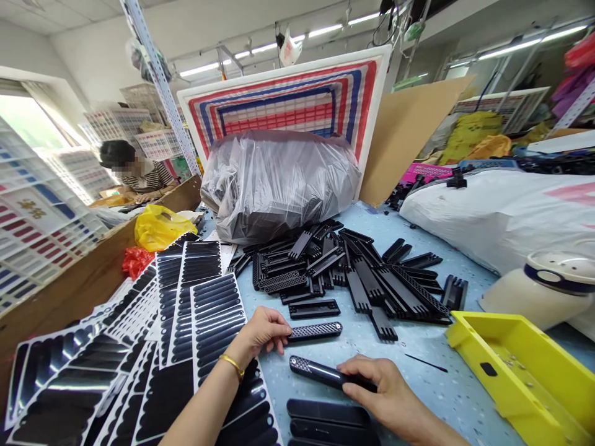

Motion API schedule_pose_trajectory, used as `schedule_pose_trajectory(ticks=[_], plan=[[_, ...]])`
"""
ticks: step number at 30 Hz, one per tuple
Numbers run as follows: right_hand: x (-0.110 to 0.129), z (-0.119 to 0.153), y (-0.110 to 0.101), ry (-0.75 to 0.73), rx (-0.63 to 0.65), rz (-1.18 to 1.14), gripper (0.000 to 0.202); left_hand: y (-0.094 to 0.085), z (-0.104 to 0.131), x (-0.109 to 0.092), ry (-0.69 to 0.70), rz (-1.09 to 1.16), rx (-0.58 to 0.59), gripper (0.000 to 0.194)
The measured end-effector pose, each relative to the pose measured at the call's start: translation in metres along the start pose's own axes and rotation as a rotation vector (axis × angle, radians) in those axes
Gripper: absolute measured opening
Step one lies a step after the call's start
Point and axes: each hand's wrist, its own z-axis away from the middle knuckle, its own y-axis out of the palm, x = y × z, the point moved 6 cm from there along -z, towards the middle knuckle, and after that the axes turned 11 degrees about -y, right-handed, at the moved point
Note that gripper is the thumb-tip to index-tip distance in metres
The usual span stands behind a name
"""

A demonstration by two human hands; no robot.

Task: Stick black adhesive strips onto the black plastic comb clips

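Note:
Between the thumb and fingers of my left hand (266, 331) is the left end of a black patterned strip (318, 331), which lies along the blue speckled table. My right hand (383, 390) grips a glossy black handle-like piece (313, 371) by its right end; its left end shows a patterned patch and a small screw. Below the hands lie several smooth black pieces (325, 412) in a stack or row. A black rectangular frame piece (315, 308) rests just above the patterned strip. Sheets of black stickers (216, 310) spread beside and under my left forearm.
A heap of black plastic parts (367, 272) covers the middle of the table (272, 297). Behind it stands a large plastic-wrapped bundle (283, 186). A yellow bin (525, 371) and a white container (539, 288) are at right. Another person (142, 176) sits at far left.

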Motion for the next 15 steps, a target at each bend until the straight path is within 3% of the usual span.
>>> schedule_pose_trajectory(ticks=[12,15], plan=[[0.003,-0.002,-0.003,-0.019,-0.019,0.037,0.021,0.001,0.0,-0.015,-0.015,-0.208,0.053,0.024],[0.001,-0.001,-0.003,-0.016,-0.013,0.033,0.02,-0.002,0.005,-0.018,0.008,-0.243,0.019,0.02]])
